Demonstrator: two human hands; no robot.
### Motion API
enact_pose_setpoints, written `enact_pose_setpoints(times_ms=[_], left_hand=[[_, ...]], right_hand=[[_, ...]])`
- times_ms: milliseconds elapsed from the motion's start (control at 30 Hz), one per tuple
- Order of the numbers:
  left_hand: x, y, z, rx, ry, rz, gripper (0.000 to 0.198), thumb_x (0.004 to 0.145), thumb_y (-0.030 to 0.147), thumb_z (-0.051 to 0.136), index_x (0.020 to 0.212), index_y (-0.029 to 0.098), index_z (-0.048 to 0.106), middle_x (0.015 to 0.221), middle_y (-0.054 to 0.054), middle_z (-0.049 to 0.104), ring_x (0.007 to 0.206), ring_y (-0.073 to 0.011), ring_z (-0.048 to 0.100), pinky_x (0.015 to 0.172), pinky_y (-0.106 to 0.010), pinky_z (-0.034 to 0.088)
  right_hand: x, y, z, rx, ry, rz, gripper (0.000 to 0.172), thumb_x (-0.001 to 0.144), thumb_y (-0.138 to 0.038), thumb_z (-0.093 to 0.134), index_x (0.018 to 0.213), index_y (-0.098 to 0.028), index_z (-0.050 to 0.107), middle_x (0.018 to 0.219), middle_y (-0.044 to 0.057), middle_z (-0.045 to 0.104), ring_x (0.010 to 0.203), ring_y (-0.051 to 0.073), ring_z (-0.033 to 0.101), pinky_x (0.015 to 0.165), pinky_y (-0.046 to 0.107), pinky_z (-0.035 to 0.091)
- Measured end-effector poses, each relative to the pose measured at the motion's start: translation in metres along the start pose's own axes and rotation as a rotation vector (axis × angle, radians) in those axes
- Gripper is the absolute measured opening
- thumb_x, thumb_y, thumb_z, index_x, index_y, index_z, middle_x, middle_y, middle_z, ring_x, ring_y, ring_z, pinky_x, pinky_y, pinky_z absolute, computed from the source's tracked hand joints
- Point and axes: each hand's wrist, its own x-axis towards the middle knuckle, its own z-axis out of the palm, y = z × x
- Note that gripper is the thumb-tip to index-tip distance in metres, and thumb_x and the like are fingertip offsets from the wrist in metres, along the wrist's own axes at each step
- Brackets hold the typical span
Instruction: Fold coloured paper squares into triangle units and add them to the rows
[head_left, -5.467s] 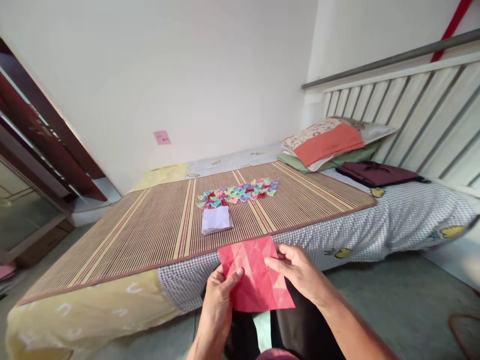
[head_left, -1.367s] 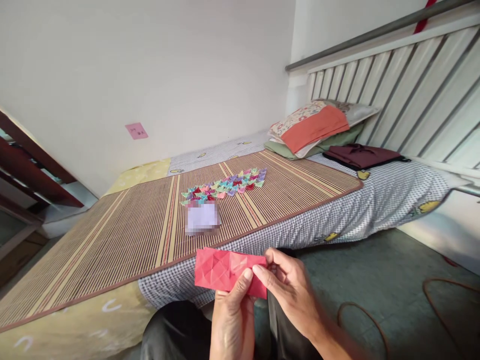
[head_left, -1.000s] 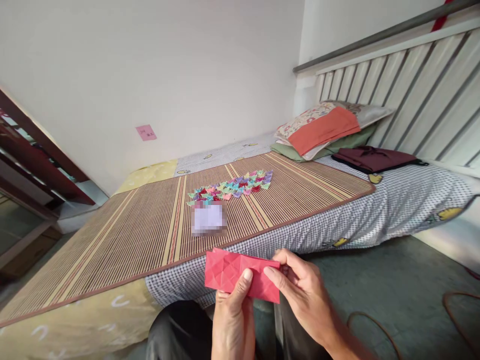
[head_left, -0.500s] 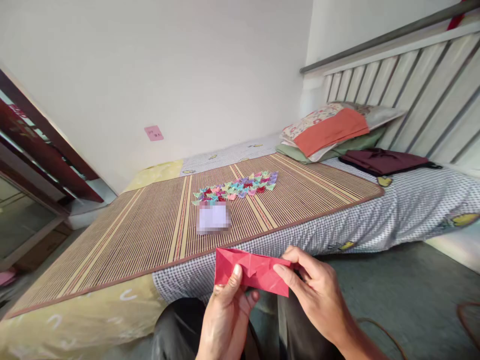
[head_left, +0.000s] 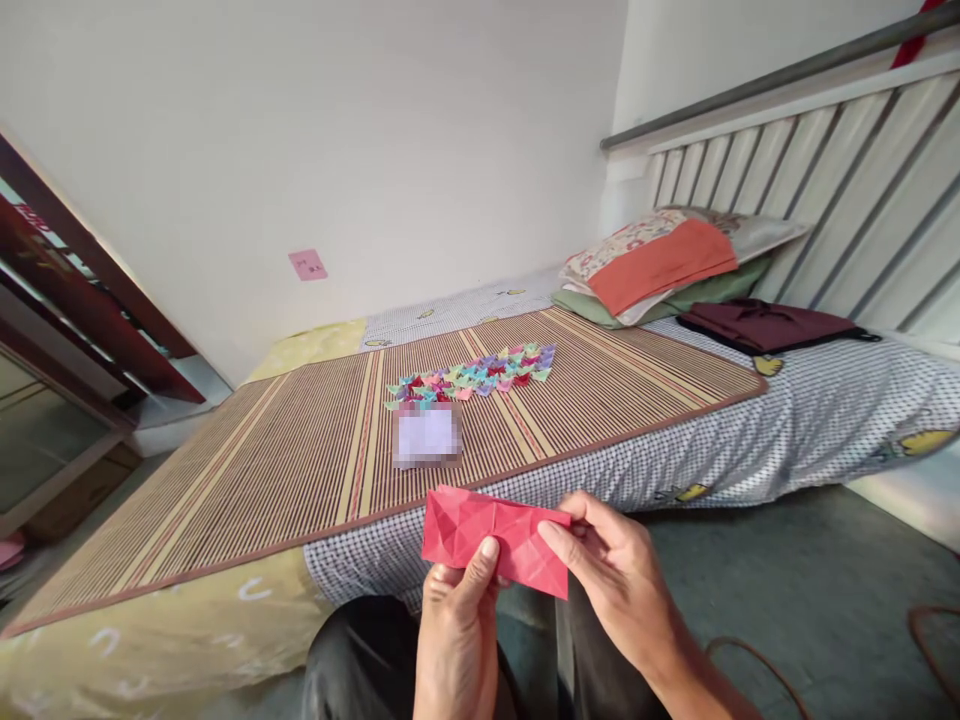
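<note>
A creased red sheet of paper (head_left: 517, 535), folded into a long rectangle, is held above my lap between both hands. My left hand (head_left: 461, 615) pinches its lower edge near the middle, thumb on the front face and fingers behind. At the right end, my right hand (head_left: 615, 570) grips the upper corner between thumb and fingers; some of these fingertips are hidden behind the paper. Crossed fold lines mark the paper's face, and its upper left edge shows more than one layer.
On the bed's striped mat (head_left: 285, 470) lie rows of small colourful folded paper pieces (head_left: 480, 375), beside a blurred pale rectangle (head_left: 427, 436). Pillows (head_left: 660, 265) and a maroon cloth (head_left: 765, 325) rest at the right, by the white slatted headboard (head_left: 810, 170). A cable (head_left: 757, 655) crosses the floor.
The paper has shifted slightly left. My left thumb has slid right towards the paper's middle, and its left part now shows opened layers. My right hand has moved a little left with it.
</note>
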Motion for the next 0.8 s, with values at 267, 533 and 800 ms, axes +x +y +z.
enact_pose_setpoints(times_ms=[267,533,800], left_hand=[[-0.002,0.003,0.002,-0.114,0.069,0.000,0.029,0.064,0.031,0.100,0.072,0.014,0.078,0.080,-0.006,0.077,0.072,-0.0149,0.069,0.072,-0.025,0.060],[0.000,0.002,0.005,-0.016,0.032,0.016,0.023,0.069,0.024,0.097,0.078,0.012,0.079,0.086,-0.010,0.081,0.082,-0.0199,0.074,0.080,-0.029,0.061],[0.002,0.002,-0.002,-0.001,0.056,0.038,0.025,0.067,0.024,0.098,0.068,0.012,0.076,0.066,-0.002,0.071,0.060,-0.0118,0.064,0.063,-0.022,0.055]], right_hand=[[0.004,0.002,0.004,0.013,0.050,-0.017,0.034,0.099,-0.040,0.067,0.075,-0.021,0.054,0.066,-0.005,0.047,0.057,0.011,0.042,0.052,0.021,0.038],[-0.005,0.007,0.010,-0.023,0.016,-0.014,0.035,0.099,-0.038,0.067,0.074,-0.022,0.049,0.065,-0.007,0.039,0.056,0.011,0.037,0.051,0.021,0.034],[-0.001,0.002,0.007,-0.094,0.013,0.009,0.041,0.101,-0.043,0.061,0.069,-0.021,0.047,0.063,-0.006,0.036,0.056,0.011,0.034,0.051,0.023,0.032]])
